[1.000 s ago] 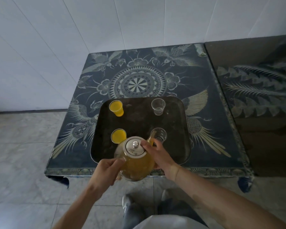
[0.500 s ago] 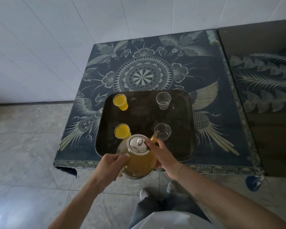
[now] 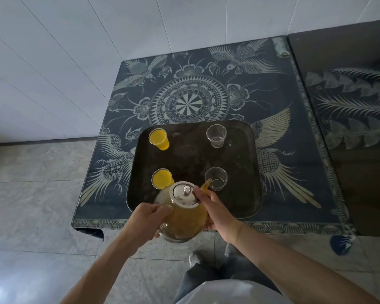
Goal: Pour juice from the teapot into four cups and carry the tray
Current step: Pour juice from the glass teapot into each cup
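Note:
A glass teapot (image 3: 184, 218) full of orange juice, with a steel lid, hangs over the near edge of a dark tray (image 3: 239, 194). My left hand (image 3: 148, 218) grips its handle side. My right hand (image 3: 217, 212) cups its right flank, one finger on the lid. The spout tip lies at the rim of the near right cup (image 3: 216, 178), which looks clear. On the tray's left side, the far left cup (image 3: 158, 138) and the near left cup (image 3: 162, 178) hold juice. The far right cup (image 3: 216, 136) is clear.
The tray rests on a low blue table (image 3: 206, 88) patterned with birds and a mandala, set against a white wall. A second dark table (image 3: 349, 95) adjoins it on the right. Grey tiled floor lies to the left, and my shoes and legs are below.
The teapot has stayed over the near right cup with both hands on it, its spout at the rim. My head has shifted, so the table sits more to the right in view.

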A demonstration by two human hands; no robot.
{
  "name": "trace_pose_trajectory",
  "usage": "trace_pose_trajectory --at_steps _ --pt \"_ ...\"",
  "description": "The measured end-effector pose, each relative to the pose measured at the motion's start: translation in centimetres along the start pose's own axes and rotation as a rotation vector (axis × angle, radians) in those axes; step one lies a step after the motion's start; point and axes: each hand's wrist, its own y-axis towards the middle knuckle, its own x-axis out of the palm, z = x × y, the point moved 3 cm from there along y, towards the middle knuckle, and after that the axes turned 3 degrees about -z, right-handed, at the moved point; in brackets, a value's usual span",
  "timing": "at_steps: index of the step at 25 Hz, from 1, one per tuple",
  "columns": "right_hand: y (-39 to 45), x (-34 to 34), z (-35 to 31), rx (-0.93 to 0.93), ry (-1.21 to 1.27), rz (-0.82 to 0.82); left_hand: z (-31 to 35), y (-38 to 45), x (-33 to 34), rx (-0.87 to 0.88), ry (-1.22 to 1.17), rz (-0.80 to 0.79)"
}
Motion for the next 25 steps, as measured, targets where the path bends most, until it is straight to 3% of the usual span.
trace_pose_trajectory --at_steps 25 --pt "0.7 0.9 0.2 0.046 0.034 -0.067 1.6 -0.3 -1.2 -0.068 0.072 0.023"
